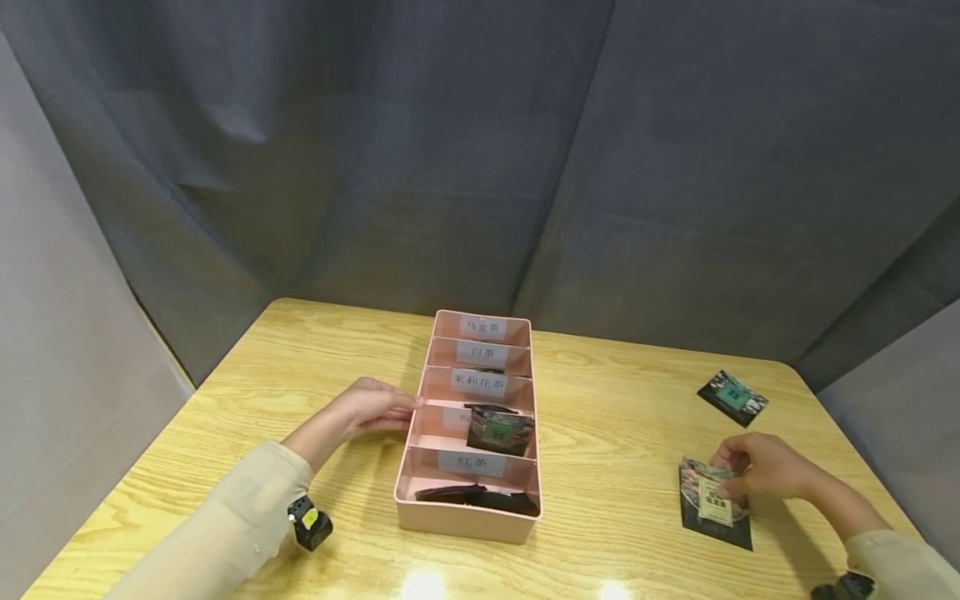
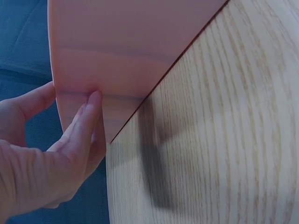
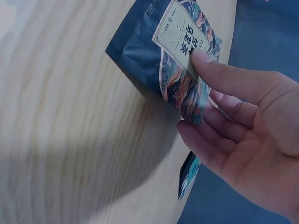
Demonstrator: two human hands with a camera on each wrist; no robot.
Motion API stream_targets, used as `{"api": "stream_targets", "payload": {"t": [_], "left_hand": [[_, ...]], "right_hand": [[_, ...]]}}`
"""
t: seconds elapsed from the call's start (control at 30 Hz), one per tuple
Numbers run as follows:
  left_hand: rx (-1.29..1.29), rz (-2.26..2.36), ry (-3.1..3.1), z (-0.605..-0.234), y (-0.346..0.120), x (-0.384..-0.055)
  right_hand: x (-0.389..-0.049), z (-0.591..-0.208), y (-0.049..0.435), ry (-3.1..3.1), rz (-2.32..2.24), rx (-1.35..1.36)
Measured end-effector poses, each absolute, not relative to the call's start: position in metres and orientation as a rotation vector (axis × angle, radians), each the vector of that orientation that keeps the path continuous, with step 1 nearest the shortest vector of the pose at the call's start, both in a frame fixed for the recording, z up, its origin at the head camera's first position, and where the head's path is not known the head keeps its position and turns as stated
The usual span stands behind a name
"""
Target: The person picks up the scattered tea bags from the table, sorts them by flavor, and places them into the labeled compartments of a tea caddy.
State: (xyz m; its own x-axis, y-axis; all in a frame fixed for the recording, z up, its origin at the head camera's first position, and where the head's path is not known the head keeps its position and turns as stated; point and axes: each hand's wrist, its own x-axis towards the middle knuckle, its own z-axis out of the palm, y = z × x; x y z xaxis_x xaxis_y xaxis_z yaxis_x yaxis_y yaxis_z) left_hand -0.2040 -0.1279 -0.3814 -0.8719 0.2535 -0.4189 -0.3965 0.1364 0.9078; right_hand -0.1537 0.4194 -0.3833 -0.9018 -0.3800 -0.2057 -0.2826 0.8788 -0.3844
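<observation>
A pink divided box (image 1: 465,522) stands on the table, its compartments bearing white labels. My left hand (image 1: 377,406) holds its left side, thumb at the rim and fingertips against the outer wall (image 2: 112,60). Over at the right, my right hand (image 1: 765,469) pinches a dark tea sachet (image 3: 182,46) with a cream label, thumb on its front. The sachet is tilted, partly lifted off the wood in the right wrist view. A green-labelled tea sachet (image 1: 501,431) leans in the second compartment from the front. Dark sachets (image 1: 480,497) lie in the front compartment.
Another green-labelled sachet (image 1: 732,397) lies flat on the table beyond my right hand. The wooden table (image 1: 615,450) ends at a dark curtain (image 1: 675,208) behind, with light grey panels at both sides.
</observation>
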Motion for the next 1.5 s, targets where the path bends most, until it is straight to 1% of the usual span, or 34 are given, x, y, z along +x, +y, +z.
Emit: {"api": "stream_targets", "payload": {"t": [0.27, 0.43, 1.03, 1.5], "left_hand": [[-0.141, 1.78, 1.944, -0.379, -0.126, -0.202], [-0.147, 1.767, 1.956, -0.379, -0.125, -0.201], [-0.114, 1.754, 1.979, -0.376, -0.125, -0.203], [-0.124, 1.762, 1.967, -0.38, -0.127, -0.204]], "right_hand": [[-0.162, -0.383, 0.405, 2.753, -0.556, -0.583], [-0.166, -0.382, 0.396, 2.757, -0.554, -0.575], [-0.185, -0.367, 0.373, 2.782, -0.492, -0.715], [-0.199, -0.36, 0.351, 2.721, -0.578, -0.749]]}}
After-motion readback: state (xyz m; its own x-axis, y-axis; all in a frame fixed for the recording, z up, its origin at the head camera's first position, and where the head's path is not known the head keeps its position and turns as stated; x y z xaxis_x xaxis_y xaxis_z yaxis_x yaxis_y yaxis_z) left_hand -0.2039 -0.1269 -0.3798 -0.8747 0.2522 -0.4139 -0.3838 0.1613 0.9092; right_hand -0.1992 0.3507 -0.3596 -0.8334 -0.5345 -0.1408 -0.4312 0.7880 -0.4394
